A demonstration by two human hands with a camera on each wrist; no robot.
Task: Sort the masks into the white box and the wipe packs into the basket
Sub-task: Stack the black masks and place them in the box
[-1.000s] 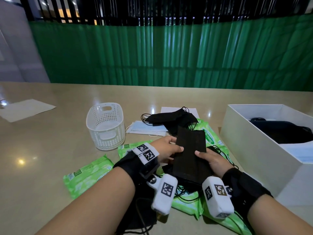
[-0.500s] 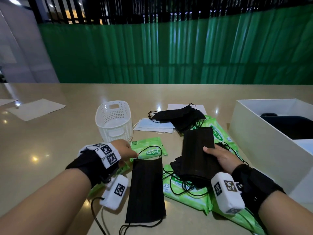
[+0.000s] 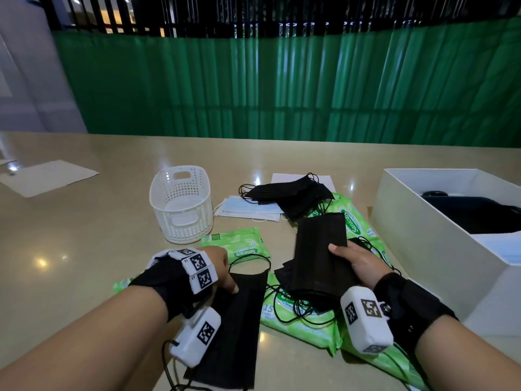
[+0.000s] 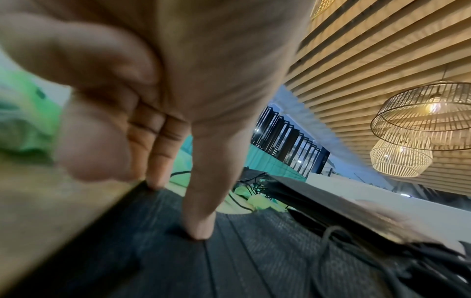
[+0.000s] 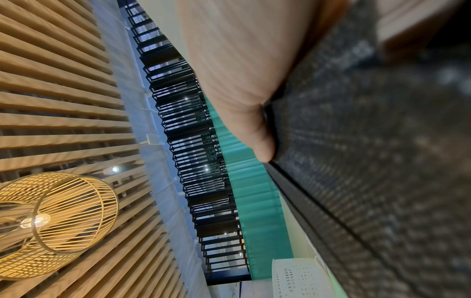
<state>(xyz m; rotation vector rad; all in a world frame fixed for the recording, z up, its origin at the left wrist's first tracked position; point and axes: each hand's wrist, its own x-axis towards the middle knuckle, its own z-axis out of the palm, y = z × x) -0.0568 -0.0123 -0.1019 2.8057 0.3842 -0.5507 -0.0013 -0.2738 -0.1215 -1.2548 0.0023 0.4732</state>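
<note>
1. On the desk (image 3: 84, 249), the left hand (image 3: 217, 266) presses straight fingertips (image 4: 198, 231) onto a lone black mask (image 3: 239, 320).
2. Right hand (image 3: 358, 263) pinches a mask stack (image 3: 318, 249) over the wipe packs (image 3: 296, 320), near the white box (image 3: 423, 249).
3. Mask-gathering step, I judge; next: lift the lone mask onto the stack, then box them.
4. Basket (image 3: 181, 204) waits for packs.

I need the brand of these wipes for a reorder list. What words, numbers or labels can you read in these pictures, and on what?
"Sanicare": on the wipe pack beside the basket, printed upside down to the head view.
"Sanicare": on the wipe pack near the white box, running sideways.
"15": on the wipe pack under the right hand's black masks.
Smaller print on all packs: too small to read.
Wrist markers: patterns with tiny unreadable codes.
</note>
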